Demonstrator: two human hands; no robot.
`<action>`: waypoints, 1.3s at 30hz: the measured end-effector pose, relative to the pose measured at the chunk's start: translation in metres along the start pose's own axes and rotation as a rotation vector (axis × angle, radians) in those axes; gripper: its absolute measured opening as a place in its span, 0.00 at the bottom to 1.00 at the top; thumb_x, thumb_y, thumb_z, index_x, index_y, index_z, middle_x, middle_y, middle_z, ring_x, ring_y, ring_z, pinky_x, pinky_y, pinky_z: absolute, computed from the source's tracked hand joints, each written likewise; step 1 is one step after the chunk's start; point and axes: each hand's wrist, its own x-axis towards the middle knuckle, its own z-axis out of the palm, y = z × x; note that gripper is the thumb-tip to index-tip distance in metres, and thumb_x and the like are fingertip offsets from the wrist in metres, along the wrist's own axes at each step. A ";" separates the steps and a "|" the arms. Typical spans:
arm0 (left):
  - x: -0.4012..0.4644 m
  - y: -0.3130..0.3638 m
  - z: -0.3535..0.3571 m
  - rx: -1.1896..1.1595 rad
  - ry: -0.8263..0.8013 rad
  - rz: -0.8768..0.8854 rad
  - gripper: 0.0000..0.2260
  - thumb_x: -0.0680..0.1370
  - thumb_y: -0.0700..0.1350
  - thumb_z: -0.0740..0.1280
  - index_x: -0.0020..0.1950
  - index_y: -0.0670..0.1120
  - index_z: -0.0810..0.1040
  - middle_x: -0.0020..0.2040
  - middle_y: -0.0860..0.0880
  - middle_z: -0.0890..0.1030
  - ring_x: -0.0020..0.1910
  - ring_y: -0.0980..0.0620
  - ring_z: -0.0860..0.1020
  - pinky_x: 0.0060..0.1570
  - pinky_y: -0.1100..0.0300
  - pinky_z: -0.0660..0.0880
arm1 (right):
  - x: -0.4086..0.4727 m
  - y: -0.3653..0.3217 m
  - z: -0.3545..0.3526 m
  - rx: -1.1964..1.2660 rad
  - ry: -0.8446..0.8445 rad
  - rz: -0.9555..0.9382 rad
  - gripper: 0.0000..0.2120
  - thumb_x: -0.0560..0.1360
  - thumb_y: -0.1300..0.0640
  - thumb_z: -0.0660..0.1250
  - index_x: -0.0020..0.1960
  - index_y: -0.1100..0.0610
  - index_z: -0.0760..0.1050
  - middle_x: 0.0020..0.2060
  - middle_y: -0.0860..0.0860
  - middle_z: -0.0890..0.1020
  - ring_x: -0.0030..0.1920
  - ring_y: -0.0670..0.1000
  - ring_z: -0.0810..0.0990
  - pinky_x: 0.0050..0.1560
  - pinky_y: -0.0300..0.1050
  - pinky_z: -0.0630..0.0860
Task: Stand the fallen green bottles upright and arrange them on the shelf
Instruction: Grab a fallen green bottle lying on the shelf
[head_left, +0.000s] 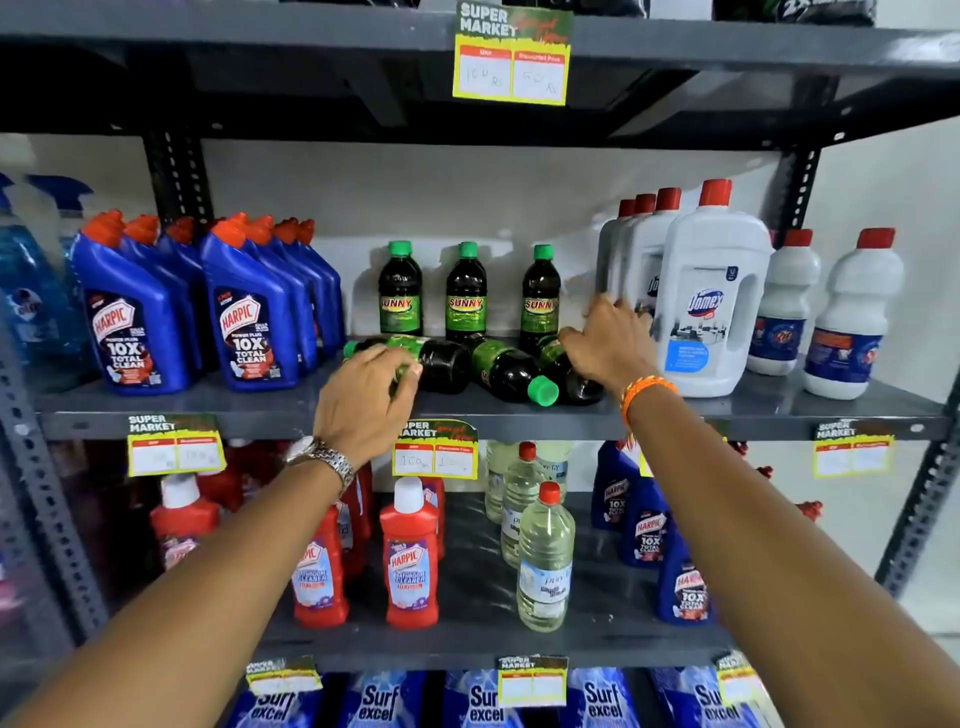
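1. Centre frame, my left hand (363, 400) is clasping the leftmost fallen dark plastic bottle (441, 364), green-labelled, lying on the grey metal shelf (291, 401).
2. Just right, my right hand (608, 348) is curling round the rightmost fallen bottle (574, 382); the middle fallen bottle (511, 371) is lying untouched between.
3. Behind, three upright green-capped bottles (466, 293) are standing; three fallen ones are awaiting righting.

Middle shelf (260, 410): three green bottles (466, 296) stand upright at the back and three lie fallen in front. The left hand (363, 395) grips the left bottle (441, 364). The right hand (608, 343) covers the right bottle (576, 382), grip unclear. Between them, the middle bottle (509, 371) points its cap forward.
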 end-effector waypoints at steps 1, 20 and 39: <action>-0.003 -0.003 0.003 -0.048 -0.023 -0.008 0.18 0.81 0.55 0.55 0.52 0.47 0.81 0.49 0.48 0.82 0.46 0.46 0.79 0.45 0.50 0.76 | 0.002 0.003 0.001 -0.002 -0.099 0.068 0.27 0.72 0.47 0.63 0.66 0.61 0.70 0.65 0.62 0.74 0.68 0.68 0.69 0.64 0.61 0.71; -0.047 -0.048 0.018 0.078 -0.169 0.031 0.21 0.81 0.52 0.55 0.70 0.48 0.77 0.67 0.47 0.80 0.67 0.46 0.76 0.68 0.48 0.65 | 0.013 0.014 0.013 0.768 -0.385 0.471 0.14 0.76 0.48 0.69 0.49 0.58 0.74 0.39 0.55 0.79 0.36 0.53 0.79 0.36 0.46 0.77; -0.050 -0.056 0.040 0.086 0.020 0.084 0.20 0.77 0.49 0.61 0.65 0.45 0.81 0.62 0.47 0.83 0.61 0.46 0.80 0.64 0.52 0.65 | 0.023 0.033 0.060 0.922 -0.168 0.175 0.26 0.73 0.66 0.74 0.65 0.60 0.65 0.55 0.53 0.79 0.55 0.50 0.79 0.56 0.40 0.75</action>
